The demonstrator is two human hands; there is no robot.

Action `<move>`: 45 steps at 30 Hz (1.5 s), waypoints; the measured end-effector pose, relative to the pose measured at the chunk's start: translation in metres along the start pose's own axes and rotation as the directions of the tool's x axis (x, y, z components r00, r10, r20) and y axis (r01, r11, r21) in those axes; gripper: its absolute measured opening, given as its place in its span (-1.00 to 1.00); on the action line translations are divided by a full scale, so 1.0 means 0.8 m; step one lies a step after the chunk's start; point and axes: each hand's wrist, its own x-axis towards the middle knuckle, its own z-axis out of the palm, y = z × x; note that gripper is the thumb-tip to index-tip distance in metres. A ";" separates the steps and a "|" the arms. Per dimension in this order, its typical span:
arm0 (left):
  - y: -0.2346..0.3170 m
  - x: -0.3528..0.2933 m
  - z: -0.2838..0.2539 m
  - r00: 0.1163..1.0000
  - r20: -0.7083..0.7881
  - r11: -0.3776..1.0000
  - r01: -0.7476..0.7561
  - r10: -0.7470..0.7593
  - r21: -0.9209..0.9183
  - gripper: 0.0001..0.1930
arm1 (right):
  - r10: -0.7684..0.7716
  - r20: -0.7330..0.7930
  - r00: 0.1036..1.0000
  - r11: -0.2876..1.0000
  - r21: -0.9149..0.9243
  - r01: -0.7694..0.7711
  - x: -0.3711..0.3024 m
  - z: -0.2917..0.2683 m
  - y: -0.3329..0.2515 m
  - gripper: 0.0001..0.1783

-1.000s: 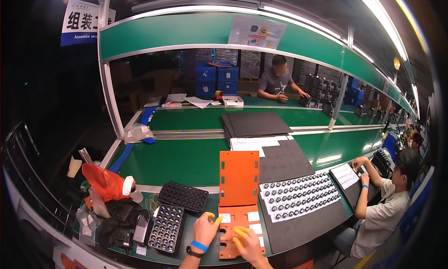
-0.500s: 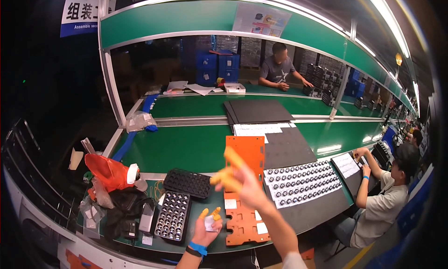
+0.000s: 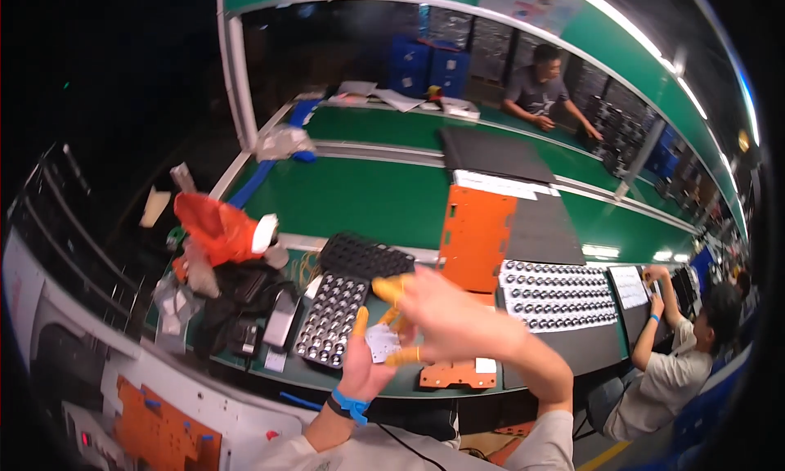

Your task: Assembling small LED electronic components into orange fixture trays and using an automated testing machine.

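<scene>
My left hand (image 3: pixel 365 370), with yellow finger covers and a blue wristband, holds a small white sheet (image 3: pixel 381 343) with its fingers curled about it. Over that sheet, from the right, reaches my right hand (image 3: pixel 446 314), its yellow-covered fingers bent and apart; whether they touch the sheet is partly hidden. Just behind the left hand lies a black tray (image 3: pixel 334 317) filled with round shiny metal parts. Beyond my right hand an orange plate (image 3: pixel 476 234) with cut-outs lies on the bench, its middle covered by my right arm.
An empty-looking black tray (image 3: pixel 364 257) sits behind the filled one. Rows of round parts on white strips (image 3: pixel 558 296) rest on a dark board (image 3: pixel 564 348) at right. A red bag (image 3: pixel 217 230) and black cloth (image 3: pixel 245 291) lie left. A co-worker (image 3: pixel 683 356) sits at right; another person (image 3: pixel 540 91) is opposite.
My right hand has come back from above the orange plate to the white sheet in my left hand. The view has shifted, so the bench sits higher and tilted.
</scene>
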 end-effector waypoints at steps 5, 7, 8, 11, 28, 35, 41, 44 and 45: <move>0.004 -0.030 0.024 0.966 -0.193 0.934 -0.096 0.171 0.344 -0.35 | -0.138 -0.124 0.983 0.989 -0.079 0.129 -0.013 0.084 -0.020 -0.42; 0.004 -0.038 0.019 0.939 -0.246 0.889 -0.113 0.242 0.445 -0.36 | -0.134 -0.083 0.987 0.991 -0.031 0.132 -0.007 0.088 -0.015 -0.49; 0.003 -0.042 0.021 0.924 -0.278 0.881 -0.111 0.262 0.460 -0.36 | -0.154 -0.110 0.982 0.988 -0.025 0.152 -0.004 0.089 -0.014 -0.55; 0.009 -0.057 0.010 0.920 -0.295 0.857 -0.075 0.256 0.511 -0.34 | -0.140 -0.150 0.979 0.990 -0.002 0.141 -0.005 0.109 -0.006 -0.58; 0.107 -0.133 0.024 0.362 0.223 0.024 -0.567 0.905 0.824 -0.38 | 0.768 -0.279 0.576 0.611 0.053 -0.790 0.162 0.271 -0.047 0.39; 0.112 -0.149 0.031 0.443 0.236 0.042 -0.533 0.865 0.845 -0.41 | 0.854 -0.140 0.501 0.489 -0.113 -0.865 0.182 0.283 -0.065 0.32; 0.115 -0.151 0.035 0.484 0.223 0.076 -0.524 0.846 0.848 -0.45 | 0.899 -0.110 0.424 0.414 -0.106 -0.904 0.196 0.277 -0.065 0.38; 0.118 -0.147 0.039 0.510 0.223 0.084 -0.510 0.831 0.856 -0.46 | 0.915 -0.131 0.382 0.382 -0.026 -0.924 0.195 0.265 -0.064 0.43; 0.118 -0.145 0.040 0.515 0.221 0.084 -0.504 0.828 0.859 -0.46 | 0.918 -0.128 0.376 0.376 -0.021 -0.926 0.193 0.259 -0.063 0.44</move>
